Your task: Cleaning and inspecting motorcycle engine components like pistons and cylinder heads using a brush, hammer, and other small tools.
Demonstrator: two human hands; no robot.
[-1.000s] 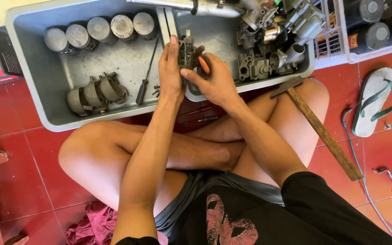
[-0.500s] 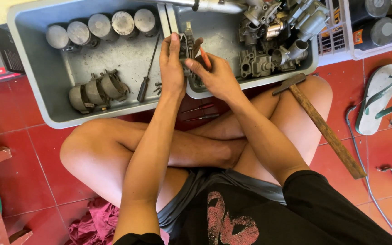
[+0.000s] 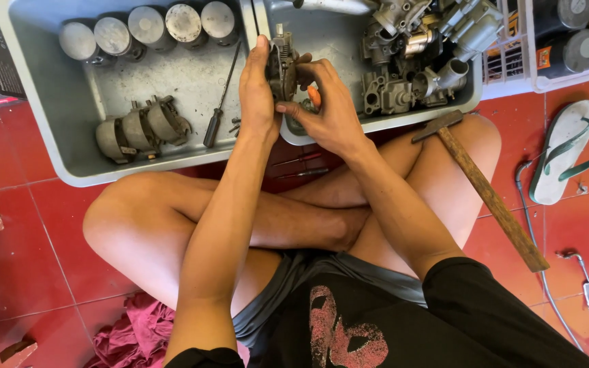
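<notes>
L hand: my left hand (image 3: pixel 257 95) lies flat against the left side of a small metal carburettor part (image 3: pixel 282 65), fingers straight up, thumb side pressing it; not a closed wrap, more a brace.
R hand: right hand (image 3: pixel 328 109) is curled round the same part from the right, fingers bent over its top and front; an orange-handled tool (image 3: pixel 314 96) shows betw. the fingers, tip hidden, can't tell how firmly it's held.
Part position: held up over the divider betw. the two grey trays, just above the right grey tray (image 3: pixel 376 125) edge.
Left grey tray (image 3: pixel 42 129): row of round pistons (image 3: pixel 148 26) along the far wall, cluster of ring-shaped metal pieces (image 3: pixel 143 126) near the front, black-handled screwdriver (image 3: pixel 218 108) lying diag. beside my left wrist.
Right tray contents: pile of carb bodies (image 3: pixel 417 48) at far right.
Floor: red tile; wooden-handled hammer (image 3: pixel 485 191) rests across my right knee; flip-flop (image 3: pixel 566 150) well apart to the right; red rag (image 3: pixel 138 334) by my left thigh.
Posture: legs crossed.
</notes>
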